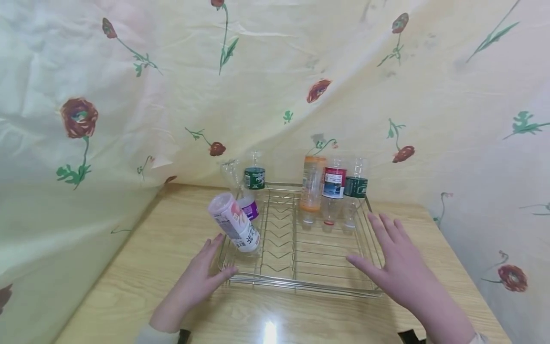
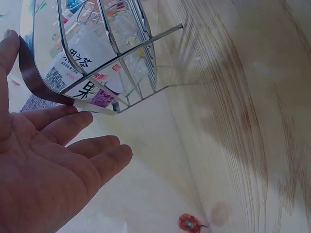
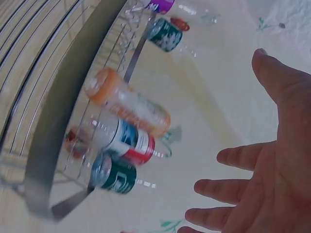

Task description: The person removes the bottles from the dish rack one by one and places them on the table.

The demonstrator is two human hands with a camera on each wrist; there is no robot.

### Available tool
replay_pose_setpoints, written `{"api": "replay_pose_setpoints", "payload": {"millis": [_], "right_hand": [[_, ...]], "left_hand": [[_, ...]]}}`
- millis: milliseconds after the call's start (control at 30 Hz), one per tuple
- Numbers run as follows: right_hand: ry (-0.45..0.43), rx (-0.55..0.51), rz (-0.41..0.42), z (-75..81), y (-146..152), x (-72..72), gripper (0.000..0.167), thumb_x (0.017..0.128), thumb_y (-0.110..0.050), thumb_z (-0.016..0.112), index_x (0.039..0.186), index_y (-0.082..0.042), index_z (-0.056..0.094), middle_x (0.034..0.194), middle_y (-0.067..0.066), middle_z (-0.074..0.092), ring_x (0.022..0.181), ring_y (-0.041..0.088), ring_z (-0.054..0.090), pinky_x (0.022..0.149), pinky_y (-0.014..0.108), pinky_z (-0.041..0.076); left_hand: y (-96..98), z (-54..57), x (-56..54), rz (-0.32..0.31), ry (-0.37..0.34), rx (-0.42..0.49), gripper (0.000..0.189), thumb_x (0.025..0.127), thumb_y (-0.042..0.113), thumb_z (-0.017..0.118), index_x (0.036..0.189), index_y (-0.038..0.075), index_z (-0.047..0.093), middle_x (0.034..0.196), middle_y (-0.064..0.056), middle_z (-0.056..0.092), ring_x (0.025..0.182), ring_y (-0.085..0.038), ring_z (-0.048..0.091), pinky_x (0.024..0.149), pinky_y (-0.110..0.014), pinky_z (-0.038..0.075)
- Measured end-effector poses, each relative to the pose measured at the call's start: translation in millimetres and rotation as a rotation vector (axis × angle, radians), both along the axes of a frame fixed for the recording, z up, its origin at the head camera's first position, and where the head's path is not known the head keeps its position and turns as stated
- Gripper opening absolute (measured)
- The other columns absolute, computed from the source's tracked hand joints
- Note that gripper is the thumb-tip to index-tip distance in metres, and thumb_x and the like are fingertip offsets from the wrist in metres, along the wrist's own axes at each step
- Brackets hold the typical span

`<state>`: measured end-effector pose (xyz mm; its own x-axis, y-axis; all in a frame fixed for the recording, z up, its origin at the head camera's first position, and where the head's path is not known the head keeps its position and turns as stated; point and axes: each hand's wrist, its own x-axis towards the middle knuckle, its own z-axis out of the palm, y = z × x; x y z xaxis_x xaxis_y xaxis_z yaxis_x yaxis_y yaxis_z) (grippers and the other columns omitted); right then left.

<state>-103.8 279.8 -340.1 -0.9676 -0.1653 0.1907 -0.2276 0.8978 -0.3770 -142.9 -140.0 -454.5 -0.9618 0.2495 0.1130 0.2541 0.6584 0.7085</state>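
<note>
A metal wire dish rack [image 1: 275, 284] stands on the wooden table. Beside its front left corner is my left hand [image 1: 199, 277], fingers extended; in the left wrist view its fingertips [image 2: 82, 119] overlap the rack's rail, and I cannot tell whether they touch. My right hand [image 1: 401, 270], fingers spread, hovers by the right side, holding nothing. A pinkish-white labelled bottle [image 1: 235, 222] leans in the left part, in front of a purple-labelled bottle [image 1: 249, 209] and a green-labelled bottle [image 1: 255, 178]. At the back right stand an orange bottle [image 1: 312, 186], a red-and-blue-labelled bottle [image 1: 333, 183] and another green-labelled bottle [image 1: 356, 187].
Behind the table [image 1: 129, 277] and along its sides hangs a pale cloth [image 1: 258, 95] printed with red flowers. The back bottles stand close to this cloth. Bare wire bars show in the rack's middle and front right.
</note>
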Motion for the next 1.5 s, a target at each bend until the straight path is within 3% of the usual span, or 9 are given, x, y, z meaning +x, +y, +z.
{"api": "replay_pose_setpoints", "payload": {"millis": [133,300,600,800,1100,1500], "right_hand": [[-0.007,0.000,0.031,1.6,-14.8,-5.6,0.102,0.092,-0.062,0.066,0.165,-0.016,0.013,0.164,0.027,0.013,0.147,0.054,0.006,0.102,0.082,0.020],[0.025,0.022,0.079,1.1,-33.7,-15.3,0.105,0.091,-0.068,0.063,0.163,-0.007,0.017,0.164,0.025,0.018,0.147,0.049,0.017,0.108,0.074,0.026],[0.000,0.029,0.123,2.6,-60.9,-27.6,0.104,0.091,-0.072,0.057,0.154,0.007,0.031,0.158,0.028,0.029,0.145,0.047,0.025,0.114,0.065,0.025],[-0.050,0.019,0.132,-0.3,-74.9,-33.8,0.108,0.090,-0.077,0.052,0.156,0.005,0.029,0.160,0.024,0.028,0.145,0.046,0.026,0.115,0.063,0.025],[-0.154,-0.020,0.141,-2.5,-94.9,-42.9,0.109,0.087,-0.077,0.057,0.159,-0.002,0.027,0.163,0.020,0.026,0.145,0.042,0.028,0.113,0.063,0.029],[-0.163,-0.003,0.213,-5.0,-120.0,-55.2,0.096,0.090,-0.056,0.072,0.156,0.002,0.033,0.159,0.021,0.033,0.144,0.040,0.033,0.116,0.055,0.030]], "left_hand": [[0.6,0.2,0.4,-0.005,-0.004,0.005,0.098,0.090,0.065,0.064,0.160,0.007,0.027,0.164,-0.013,0.024,0.149,-0.042,0.016,0.112,-0.067,0.021],[0.9,1.8,1.7,0.002,-0.013,0.007,0.100,0.089,0.065,0.066,0.161,0.007,0.027,0.164,-0.013,0.023,0.149,-0.041,0.016,0.113,-0.065,0.021],[1.7,-0.1,1.7,0.008,0.010,0.024,0.099,0.088,0.063,0.068,0.160,0.007,0.028,0.163,-0.013,0.025,0.148,-0.043,0.019,0.113,-0.064,0.022],[2.5,-3.4,-0.4,-0.011,0.045,0.030,0.099,0.089,0.061,0.069,0.160,0.006,0.027,0.163,-0.014,0.025,0.147,-0.044,0.020,0.114,-0.062,0.022],[4.5,-4.5,-2.0,-0.015,0.012,0.055,0.102,0.087,0.060,0.071,0.161,0.008,0.024,0.164,-0.016,0.023,0.148,-0.044,0.019,0.115,-0.062,0.021],[6.3,-8.5,-4.5,-0.012,0.007,0.081,0.106,0.085,0.062,0.073,0.163,0.012,0.021,0.164,-0.015,0.022,0.147,-0.043,0.022,0.113,-0.063,0.023]]}}
